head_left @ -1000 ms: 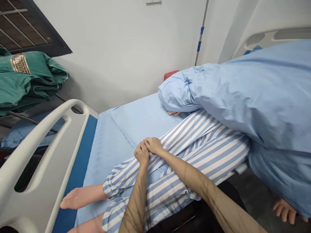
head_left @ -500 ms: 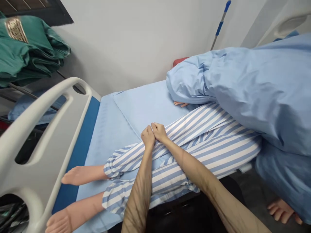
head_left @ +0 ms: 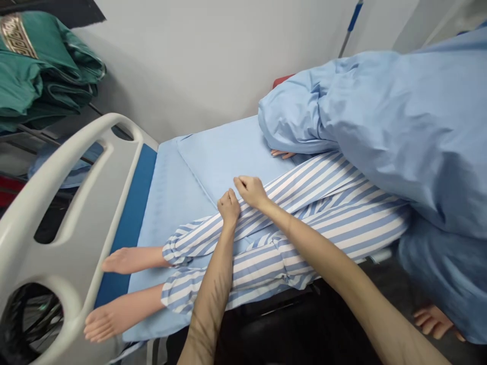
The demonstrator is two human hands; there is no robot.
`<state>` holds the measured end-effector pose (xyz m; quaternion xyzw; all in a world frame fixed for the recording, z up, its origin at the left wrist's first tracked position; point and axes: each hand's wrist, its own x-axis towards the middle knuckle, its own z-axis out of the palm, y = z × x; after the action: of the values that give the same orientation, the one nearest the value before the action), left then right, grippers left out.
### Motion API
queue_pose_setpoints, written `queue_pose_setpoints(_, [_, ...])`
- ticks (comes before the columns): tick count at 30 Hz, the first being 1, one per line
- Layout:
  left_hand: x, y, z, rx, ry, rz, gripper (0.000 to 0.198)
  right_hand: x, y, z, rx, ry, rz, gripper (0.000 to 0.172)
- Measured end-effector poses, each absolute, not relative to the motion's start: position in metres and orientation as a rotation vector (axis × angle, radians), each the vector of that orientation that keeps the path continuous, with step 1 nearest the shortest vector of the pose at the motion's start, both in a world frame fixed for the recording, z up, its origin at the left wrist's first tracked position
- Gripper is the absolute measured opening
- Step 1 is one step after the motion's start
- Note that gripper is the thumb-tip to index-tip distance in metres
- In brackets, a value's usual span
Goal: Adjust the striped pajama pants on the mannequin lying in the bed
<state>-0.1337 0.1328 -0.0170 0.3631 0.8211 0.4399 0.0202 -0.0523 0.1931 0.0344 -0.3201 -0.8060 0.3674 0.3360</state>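
A figure in blue-and-white striped trousers (head_left: pixel 304 213) lies on a hospital bed, bare feet (head_left: pixel 114 261) toward the footboard. My left hand (head_left: pixel 229 207) is curled into a fist, gripping the striped cloth over the far leg. Just right of it, my right hand (head_left: pixel 251 190) is also closed on the trouser fabric. A light blue quilt (head_left: pixel 380 126) is bunched over the figure's upper body, with fingers of a hand (head_left: pixel 282 153) showing under its edge.
A white plastic footboard (head_left: pixel 72 218) curves along the left. The light blue sheet (head_left: pixel 213 167) covers the mattress by the wall. Green folded cloth (head_left: pixel 41 66) lies on a rack at top left. Another hand (head_left: pixel 433 320) hangs low at the right, above the dark floor.
My two hands, pressed together before, have drawn slightly apart, the right one shifting up along the leg. The view has tilted down, showing both feet.
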Motion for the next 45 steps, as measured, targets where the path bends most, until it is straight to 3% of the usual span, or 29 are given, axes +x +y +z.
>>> queue_pose_setpoints(3, [-0.131,0.134,-0.016,1.145,2.605,1.314,0.041,-0.041,0.207,0.043,-0.801,-2.077,0.898,0.043])
queue_pose_setpoints(13, [-0.129,0.133,-0.017,1.089,2.529,1.398,0.043,-0.047,0.213,-0.012,-0.997,-2.281,0.759,0.038])
queue_pose_setpoints(21, [-0.113,0.167,0.035,0.890,2.073,1.916,0.040,-0.043,0.225,-0.009,-0.860,-1.924,1.098,0.048])
queue_pose_setpoints(28, [-0.101,0.179,-0.016,0.929,2.103,1.725,0.041,-0.046,0.228,-0.011,-0.884,-1.809,1.170,0.047])
queue_pose_setpoints(33, [-0.102,0.176,-0.022,0.962,2.077,1.718,0.040,-0.046,0.225,-0.014,-0.900,-1.846,1.120,0.045])
queue_pose_setpoints(45, [-0.104,0.174,-0.019,1.046,2.110,1.624,0.041,-0.035,0.253,0.074,-0.715,-1.949,0.989,0.046])
